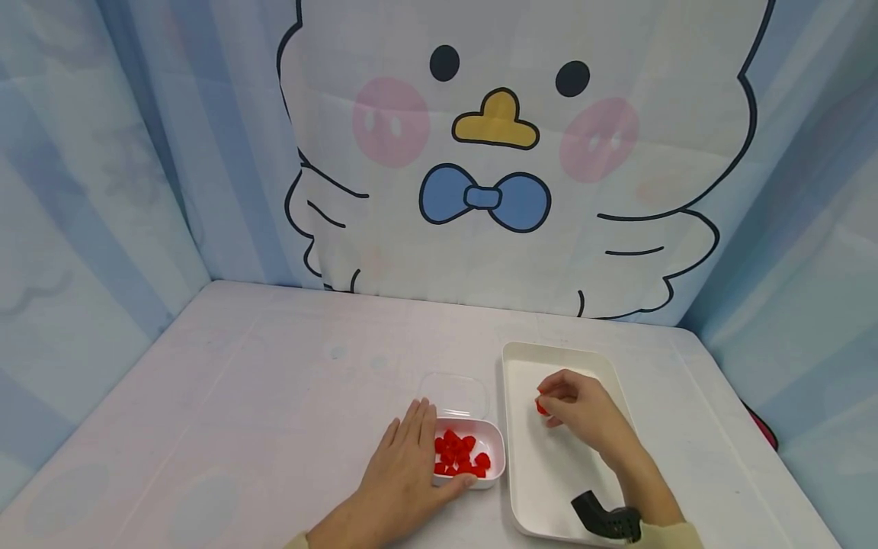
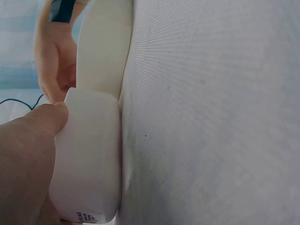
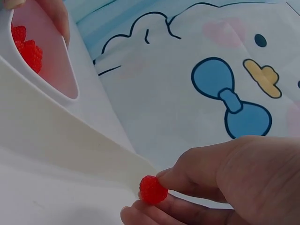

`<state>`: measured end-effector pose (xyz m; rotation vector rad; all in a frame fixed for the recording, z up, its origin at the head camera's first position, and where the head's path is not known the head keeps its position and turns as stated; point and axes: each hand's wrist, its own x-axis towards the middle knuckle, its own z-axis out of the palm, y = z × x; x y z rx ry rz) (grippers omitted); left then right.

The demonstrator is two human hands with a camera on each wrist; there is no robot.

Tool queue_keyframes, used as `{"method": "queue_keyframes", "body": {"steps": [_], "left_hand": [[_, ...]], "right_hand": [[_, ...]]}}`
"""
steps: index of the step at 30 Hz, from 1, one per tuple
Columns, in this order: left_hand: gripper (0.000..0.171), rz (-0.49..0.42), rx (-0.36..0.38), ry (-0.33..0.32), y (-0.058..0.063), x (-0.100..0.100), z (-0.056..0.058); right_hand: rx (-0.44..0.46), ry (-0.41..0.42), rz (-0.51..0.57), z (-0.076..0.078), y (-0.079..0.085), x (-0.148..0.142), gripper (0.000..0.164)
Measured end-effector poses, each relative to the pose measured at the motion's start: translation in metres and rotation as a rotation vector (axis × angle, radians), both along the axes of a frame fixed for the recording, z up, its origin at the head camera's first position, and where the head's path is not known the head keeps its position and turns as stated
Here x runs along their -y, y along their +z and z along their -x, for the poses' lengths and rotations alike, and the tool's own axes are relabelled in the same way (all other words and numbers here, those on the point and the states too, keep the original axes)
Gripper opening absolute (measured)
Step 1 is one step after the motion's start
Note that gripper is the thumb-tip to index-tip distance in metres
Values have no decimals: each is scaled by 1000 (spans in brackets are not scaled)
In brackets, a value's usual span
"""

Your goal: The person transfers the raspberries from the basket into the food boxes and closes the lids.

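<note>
A red raspberry [image 3: 153,190] is pinched between the thumb and fingers of my right hand [image 1: 583,412], over the white tray [image 1: 542,488]. To the left of the tray stands a small white box [image 1: 492,441] with several red raspberries [image 1: 453,450] inside. My left hand [image 1: 405,465] lies along the box's left side with straight fingers, its thumb reaching across the near rim. In the left wrist view that thumb [image 2: 58,115] touches the top edge of the box. The right wrist view shows raspberries [image 3: 29,54] in the box, partly hidden by its wall.
A clear plastic lid [image 1: 454,394] lies just behind the box. A black strap with a camera mount [image 1: 607,518] sits on the right wrist. Around the pale table [image 1: 240,396] hang curtains [image 1: 89,152], the back one printed with a cartoon bird.
</note>
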<state>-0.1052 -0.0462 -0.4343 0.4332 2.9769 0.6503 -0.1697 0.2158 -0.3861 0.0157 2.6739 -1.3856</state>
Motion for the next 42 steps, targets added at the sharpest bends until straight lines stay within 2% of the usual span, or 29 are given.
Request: {"method": "queue_keyframes", "body": {"steps": [9, 23, 33, 42], "left_hand": [[107, 19, -10, 0, 0, -2, 0], [107, 5, 2, -8, 1, -1, 0], [107, -1, 22, -18, 2, 0, 1], [108, 14, 26, -9, 2, 1, 0]], "right_hand": [[17, 55, 95, -6, 1, 8, 25], [-3, 144, 140, -15, 2, 22, 24], [-57, 254, 61, -23, 5, 42, 19], [-126, 290, -55, -28, 5, 56, 10]]}}
